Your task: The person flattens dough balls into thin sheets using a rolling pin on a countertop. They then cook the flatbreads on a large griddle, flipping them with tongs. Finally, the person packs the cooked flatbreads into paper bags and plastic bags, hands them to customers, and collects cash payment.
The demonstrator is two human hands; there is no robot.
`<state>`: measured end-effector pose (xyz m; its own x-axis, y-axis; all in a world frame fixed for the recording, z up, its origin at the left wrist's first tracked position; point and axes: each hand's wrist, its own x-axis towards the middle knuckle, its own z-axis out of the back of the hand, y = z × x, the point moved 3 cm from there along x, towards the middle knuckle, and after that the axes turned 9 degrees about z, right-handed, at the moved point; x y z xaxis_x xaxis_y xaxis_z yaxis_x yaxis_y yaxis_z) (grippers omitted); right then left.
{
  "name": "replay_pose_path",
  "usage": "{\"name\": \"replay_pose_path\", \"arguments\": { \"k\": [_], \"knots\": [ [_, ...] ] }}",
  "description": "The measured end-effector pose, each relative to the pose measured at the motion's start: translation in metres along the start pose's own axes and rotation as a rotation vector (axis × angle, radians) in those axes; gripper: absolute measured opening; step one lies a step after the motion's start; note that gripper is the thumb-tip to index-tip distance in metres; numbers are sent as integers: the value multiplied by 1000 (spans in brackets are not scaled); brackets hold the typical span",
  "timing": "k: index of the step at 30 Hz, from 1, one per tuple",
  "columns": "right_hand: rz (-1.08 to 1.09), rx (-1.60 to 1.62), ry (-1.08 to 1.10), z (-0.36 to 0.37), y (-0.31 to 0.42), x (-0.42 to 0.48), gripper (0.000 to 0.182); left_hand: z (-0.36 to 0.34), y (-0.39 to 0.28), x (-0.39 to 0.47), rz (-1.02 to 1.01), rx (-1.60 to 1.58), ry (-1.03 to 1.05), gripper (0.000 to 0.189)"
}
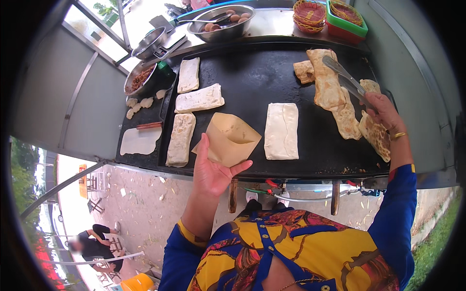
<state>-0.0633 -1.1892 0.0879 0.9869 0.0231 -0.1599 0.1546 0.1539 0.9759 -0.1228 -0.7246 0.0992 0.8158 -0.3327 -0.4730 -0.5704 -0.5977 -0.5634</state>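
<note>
My left hand (214, 171) holds a brown paper food bag (233, 140), its mouth partly spread, above the near edge of the black griddle (247, 87). My right hand (384, 111) is closed round metal tongs (346, 78), whose tips rest at the upper part of a browned rectangular flatbread (324, 80). Beneath and around that bread lie several other browned pieces, one darkly spotted (375, 136). A pale folded dough rectangle (281, 131) lies mid-griddle. Several lighter flatbreads (199, 98) are at the left.
Behind the griddle are a steel bowl of eggs (222, 34), stacked baskets (309, 16) and a green tray (360, 31). To the left stand a bowl of filling (140, 78), dough balls (145, 102) and a flat dough sheet (140, 141). A person (98, 243) sits at lower left.
</note>
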Motion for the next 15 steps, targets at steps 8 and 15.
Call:
{"name": "replay_pose_path", "arguments": {
  "k": [8, 15],
  "knots": [
    [250, 261, -180, -122, 55, -64, 37, -35, 22, 32, 84, -72, 92, 68],
    [346, 197, -293, -162, 40, -87, 30, -64, 35, 23, 117, -49, 208, 76]
  ]
}}
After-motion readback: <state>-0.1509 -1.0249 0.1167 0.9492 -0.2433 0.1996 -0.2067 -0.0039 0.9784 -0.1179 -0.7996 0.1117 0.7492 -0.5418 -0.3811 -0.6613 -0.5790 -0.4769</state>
